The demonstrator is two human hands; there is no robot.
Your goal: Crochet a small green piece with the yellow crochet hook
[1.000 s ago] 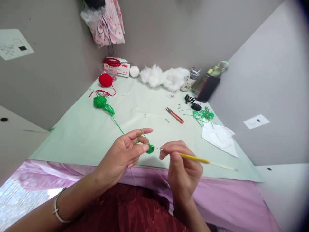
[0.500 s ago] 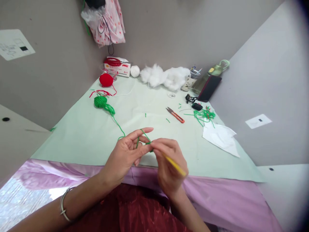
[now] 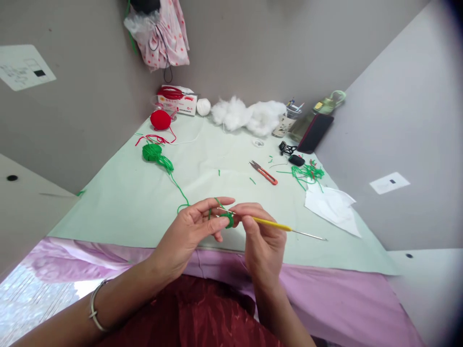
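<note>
While our left hand (image 3: 184,231) pinches the small green crochet piece (image 3: 227,220) in its fingers over the desk (image 3: 112,207), our right hand (image 3: 265,243), just right of that piece, grips the yellow-handled hook (image 3: 273,223), slanting leftward, tip beside the piece's far edge.

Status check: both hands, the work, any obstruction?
Left hand pinching green crochet piece, yarn over forefinger. Right hand gripping yellow-handled hook, tip at the piece. Orange snips lying beyond, not between the hands.
</note>
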